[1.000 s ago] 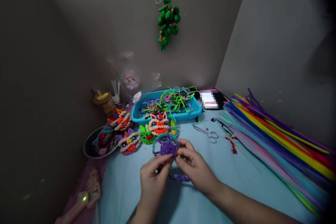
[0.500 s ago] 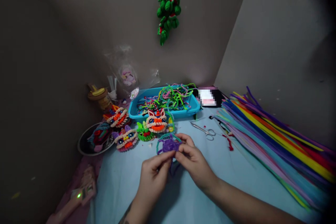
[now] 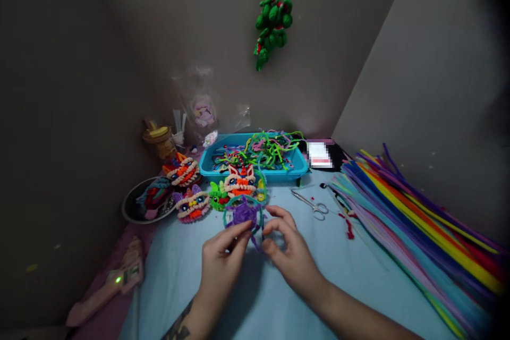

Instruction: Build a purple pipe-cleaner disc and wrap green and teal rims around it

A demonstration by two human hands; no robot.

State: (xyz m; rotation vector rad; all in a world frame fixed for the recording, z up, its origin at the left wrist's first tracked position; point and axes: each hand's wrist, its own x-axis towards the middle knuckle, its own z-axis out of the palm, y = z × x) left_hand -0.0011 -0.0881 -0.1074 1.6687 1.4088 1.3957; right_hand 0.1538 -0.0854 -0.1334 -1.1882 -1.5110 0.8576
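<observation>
My left hand (image 3: 225, 255) pinches the lower edge of a round pipe-cleaner piece (image 3: 243, 213) between thumb and fingertips. A purple coil fills its middle, spokes run outward, and a teal ring circles it. A loose purple end hangs below. My right hand (image 3: 292, 252) is just right of the ring, its curled fingers apart from the thumb, with nothing visible gripped in them. Right behind the piece sit an orange and cream lion-head figure (image 3: 240, 185) and a green figure (image 3: 219, 196); a purple-eared lion head (image 3: 193, 205) lies to the left.
A blue tray (image 3: 255, 174) of pipe-cleaner scraps stands at the back. Scissors (image 3: 313, 204) lie right of it, and long coloured pipe cleaners (image 3: 414, 223) spread along the right. A metal bowl (image 3: 129, 207) and a pink glue gun (image 3: 123, 276) are on the left.
My right hand has let go of the piece and its fingers have spread. My left hand has shifted left with the piece, which now shows more of its round face.
</observation>
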